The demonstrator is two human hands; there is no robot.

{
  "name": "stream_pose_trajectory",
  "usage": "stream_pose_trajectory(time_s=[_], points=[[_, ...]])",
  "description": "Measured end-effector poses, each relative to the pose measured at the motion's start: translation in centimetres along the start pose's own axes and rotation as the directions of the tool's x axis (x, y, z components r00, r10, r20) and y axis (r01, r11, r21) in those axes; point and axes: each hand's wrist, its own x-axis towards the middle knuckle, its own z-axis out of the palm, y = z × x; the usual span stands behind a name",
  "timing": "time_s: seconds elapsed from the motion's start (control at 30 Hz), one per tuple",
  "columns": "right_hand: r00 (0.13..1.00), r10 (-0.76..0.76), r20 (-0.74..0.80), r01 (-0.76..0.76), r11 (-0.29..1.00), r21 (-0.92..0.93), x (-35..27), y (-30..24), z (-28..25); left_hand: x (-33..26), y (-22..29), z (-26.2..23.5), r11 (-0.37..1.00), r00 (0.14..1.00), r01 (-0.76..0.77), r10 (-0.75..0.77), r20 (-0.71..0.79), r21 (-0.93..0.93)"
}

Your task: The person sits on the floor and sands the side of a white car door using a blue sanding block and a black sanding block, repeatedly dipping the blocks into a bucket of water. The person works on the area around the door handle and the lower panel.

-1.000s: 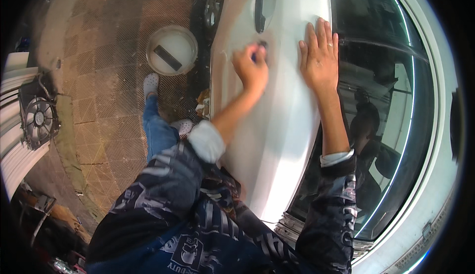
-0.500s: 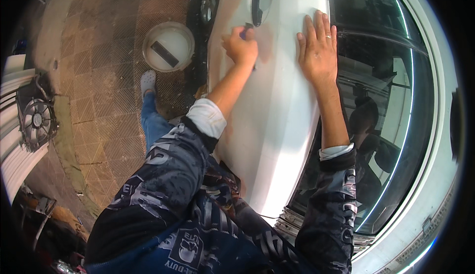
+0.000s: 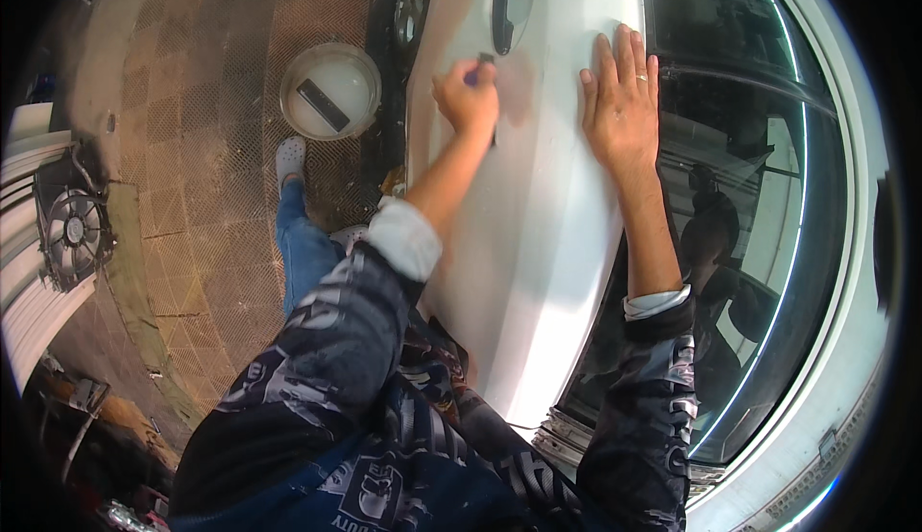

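A white car door panel (image 3: 538,244) lies under both of my hands, with reddish-brown and grey patches on its surface. My left hand (image 3: 466,98) is closed around a narrow sanding block (image 3: 486,59), pressed to the panel just below the black door handle (image 3: 503,9). Most of the block is hidden by the hand; a dark end and a bit of purple show. My right hand (image 3: 622,109) lies flat on the panel's upper edge beside the window, fingers stretched, a ring on one finger.
On the tiled floor to the left stands a round bucket (image 3: 288,105) of cloudy liquid, with a long dark block (image 3: 323,105) in it. A radiator fan (image 3: 75,229) and stacked white panels are at the far left. The car's side window (image 3: 711,177) borders the door on the right.
My left hand has slid slightly toward me along the panel with the sanding block. The right hand stays flat in its place; the whole view has shifted a little.
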Motion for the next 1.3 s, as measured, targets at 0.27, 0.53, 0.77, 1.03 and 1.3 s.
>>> stream_pose_trajectory(time_s=[0.27,0.53,0.77,1.03,1.3], points=[[1.0,0.005,0.003,-0.005,1.0,0.02,-0.1,-0.1,-0.1,0.3,3.1,0.6,0.972,0.973,0.229,-0.228,-0.014,0.054],[1.0,0.003,-0.007,-0.003,1.0,0.026,-0.3,0.0,0.2,2.4,5.1,0.7,0.911,0.911,0.41,-0.411,0.026,0.033],[1.0,-0.007,-0.018,0.007,1.0,0.024,-0.1,-0.2,-0.1,4.0,3.1,0.3,0.953,0.956,0.292,-0.29,-0.044,0.08],[1.0,0.006,0.015,-0.006,1.0,0.021,-0.2,-0.2,-0.4,-1.3,0.2,-0.4,0.996,1.0,0.016,-0.017,0.019,0.084],[1.0,0.019,-0.011,-0.019,1.0,0.013,-0.6,0.3,0.2,-5.8,0.8,-1.8,0.993,0.987,-0.119,0.117,0.111,0.013]])
